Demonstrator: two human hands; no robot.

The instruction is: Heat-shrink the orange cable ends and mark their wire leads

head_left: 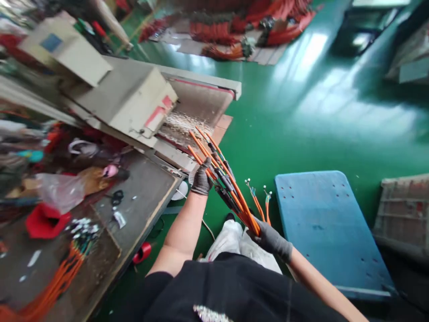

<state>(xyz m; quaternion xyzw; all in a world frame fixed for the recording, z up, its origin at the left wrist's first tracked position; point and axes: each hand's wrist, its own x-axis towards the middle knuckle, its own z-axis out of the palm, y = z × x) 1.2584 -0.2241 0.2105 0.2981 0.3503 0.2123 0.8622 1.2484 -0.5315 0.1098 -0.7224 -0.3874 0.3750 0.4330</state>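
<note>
A bundle of orange cables (237,192) with black sleeves along its middle stretches between my two gloved hands, in front of my body. My left hand (202,178), in a dark grey glove, is closed around the upper part of the bundle. Lower down, my right hand (268,237) grips the gathered cables. Some cable ends with thin coloured wires and small white connectors (267,195) stick up beside my right hand. The far cable tips point towards the belt of a cream-coloured machine (144,105).
A worktable (140,192) on the left carries scissors (116,198), a red hexagonal bin (47,221) and more orange cables (63,277). A blue platform (325,228) stands at right on the green floor. Orange cable bundles (228,33) lie at the back.
</note>
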